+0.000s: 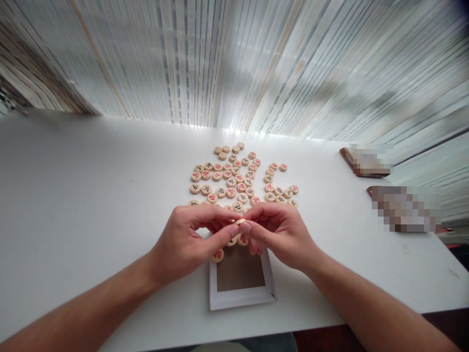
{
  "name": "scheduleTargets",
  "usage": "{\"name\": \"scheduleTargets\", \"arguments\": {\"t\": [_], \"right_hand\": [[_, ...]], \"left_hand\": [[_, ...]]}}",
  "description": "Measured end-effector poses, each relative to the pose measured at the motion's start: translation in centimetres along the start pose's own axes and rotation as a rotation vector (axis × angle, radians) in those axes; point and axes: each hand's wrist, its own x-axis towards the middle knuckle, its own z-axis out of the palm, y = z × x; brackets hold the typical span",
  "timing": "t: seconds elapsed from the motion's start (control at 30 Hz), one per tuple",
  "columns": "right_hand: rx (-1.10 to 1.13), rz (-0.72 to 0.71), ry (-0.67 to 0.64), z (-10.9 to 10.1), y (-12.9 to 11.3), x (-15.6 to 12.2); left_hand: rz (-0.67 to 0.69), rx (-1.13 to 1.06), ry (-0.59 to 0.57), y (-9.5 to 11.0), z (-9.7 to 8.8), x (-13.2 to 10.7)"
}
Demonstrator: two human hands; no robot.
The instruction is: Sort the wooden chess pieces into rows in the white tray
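Wooden game pieces, one lot. Pale disc (240, 221): pinched at its rim between the fingertips of the left hand (183, 242) and right hand (282, 234), both grips closed on it, raised above the far edge of a shallow white tray (242, 299). The rim hold seemingly leaves its faces free for reading. Loose discs (238, 178): red- and black-marked, mostly face up, spread flat toward the far edge of the table (91, 195), each legible. Red-marked disc (217, 255): at the tray's far left corner. Two blurred items (406, 208): right edge, well apart.
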Motion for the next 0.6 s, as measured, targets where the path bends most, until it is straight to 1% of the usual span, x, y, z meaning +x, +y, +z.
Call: {"name": "scheduleTargets", "arguments": {"t": [0.07, 0.17, 0.37, 0.47, 0.6], "right_hand": [[-0.017, -0.023, 0.016, 0.04, 0.0, -0.02], [-0.003, -0.042, 0.008, 0.13, -0.04, -0.05], [0.036, -0.032, -0.004, 0.15, 0.1, -0.01], [0.072, -0.01, -0.041, 0.0, 0.16, 0.15], [0.169, 0.063, -0.065, -0.26, 0.11, 0.21]], "left_hand": [[-0.049, -0.03, 0.011, -0.08, 0.16, -0.06], [-0.12, -0.137, 0.02, -0.15, 0.37, -0.13], [-0.209, -0.237, 0.028, -0.11, 0.4, -0.38], [-0.215, -0.304, 0.017, 0.05, 0.4, -0.36], [-0.193, -0.336, 0.033, 0.22, 0.58, -0.25]]}}
